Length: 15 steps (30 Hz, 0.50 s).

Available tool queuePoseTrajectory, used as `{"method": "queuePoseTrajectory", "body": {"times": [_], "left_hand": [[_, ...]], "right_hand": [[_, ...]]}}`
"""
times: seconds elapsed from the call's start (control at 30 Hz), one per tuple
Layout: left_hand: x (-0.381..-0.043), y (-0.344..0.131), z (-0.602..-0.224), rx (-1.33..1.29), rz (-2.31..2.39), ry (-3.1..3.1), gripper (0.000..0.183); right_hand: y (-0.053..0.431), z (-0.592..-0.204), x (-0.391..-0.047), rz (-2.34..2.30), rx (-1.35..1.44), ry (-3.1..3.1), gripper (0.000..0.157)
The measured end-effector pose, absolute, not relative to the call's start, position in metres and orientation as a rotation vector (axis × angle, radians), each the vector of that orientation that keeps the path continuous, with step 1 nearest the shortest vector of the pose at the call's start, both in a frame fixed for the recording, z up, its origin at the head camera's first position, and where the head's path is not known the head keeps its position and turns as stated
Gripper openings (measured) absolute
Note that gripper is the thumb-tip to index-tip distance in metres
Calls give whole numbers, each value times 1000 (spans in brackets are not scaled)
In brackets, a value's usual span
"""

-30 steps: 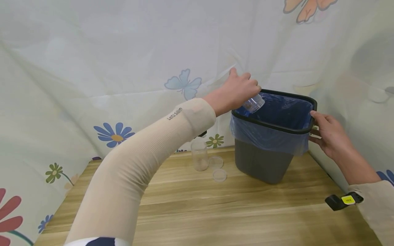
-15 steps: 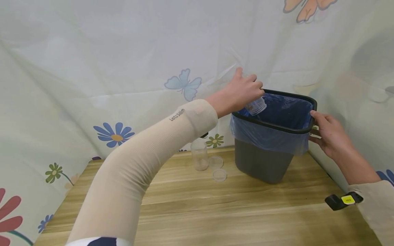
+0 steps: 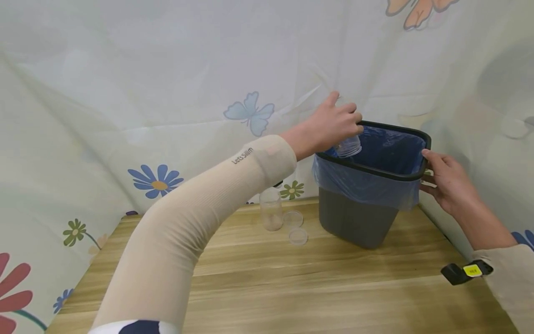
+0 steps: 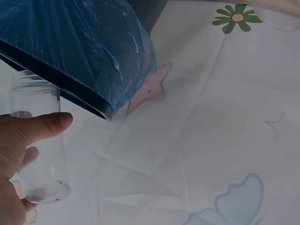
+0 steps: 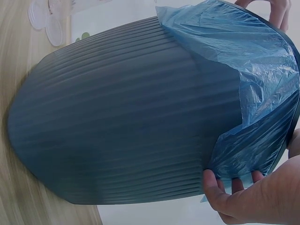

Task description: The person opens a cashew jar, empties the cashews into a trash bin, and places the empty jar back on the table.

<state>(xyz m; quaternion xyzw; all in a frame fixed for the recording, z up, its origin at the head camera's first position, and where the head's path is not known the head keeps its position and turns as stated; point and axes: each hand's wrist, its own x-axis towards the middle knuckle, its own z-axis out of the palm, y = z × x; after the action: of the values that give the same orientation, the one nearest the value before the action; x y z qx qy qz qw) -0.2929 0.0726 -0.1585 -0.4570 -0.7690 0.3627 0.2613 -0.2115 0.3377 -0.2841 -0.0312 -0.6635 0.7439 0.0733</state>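
Observation:
My left hand [image 3: 331, 123] grips a clear plastic jar [image 3: 349, 146] and holds it tilted, its threaded mouth pointing down into a grey trash bin [image 3: 354, 218]. The hand covers much of the jar in the head view. Small dark specks cling near the jar's base in the left wrist view, where the thumb and fingers wrap its wall [image 4: 47, 154]. A blue plastic liner [image 3: 367, 188] is folded over the bin's black rim [image 3: 375, 173]. With the thumb at the rim and fingers against the outer side, my right hand [image 3: 452, 185] holds the bin's right end.
On the wooden table [image 3: 325, 287], left of the bin, stands a clear bottle [image 3: 271, 213] with a black top, partly behind my left sleeve. Two clear round lids [image 3: 298, 236] lie beside it. A floral-printed curtain [image 3: 187, 93] hangs close behind the table and at both sides.
My left hand has shifted right over the bin, and the jar's mouth has moved slightly right and lower. The right hand and the bin stay in place.

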Motion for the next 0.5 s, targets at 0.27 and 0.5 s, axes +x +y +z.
{"method": "queuePoseTrajectory", "body": {"times": [0.27, 0.5], "left_hand": [[-293, 72, -157, -1213, 918, -2159, 55], [-295, 65, -158, -1180, 790, -2222, 47]], "right_hand": [[339, -285, -213, 2222, -102, -2005, 31], [340, -287, -214, 2199, -123, -2017, 37]]}}
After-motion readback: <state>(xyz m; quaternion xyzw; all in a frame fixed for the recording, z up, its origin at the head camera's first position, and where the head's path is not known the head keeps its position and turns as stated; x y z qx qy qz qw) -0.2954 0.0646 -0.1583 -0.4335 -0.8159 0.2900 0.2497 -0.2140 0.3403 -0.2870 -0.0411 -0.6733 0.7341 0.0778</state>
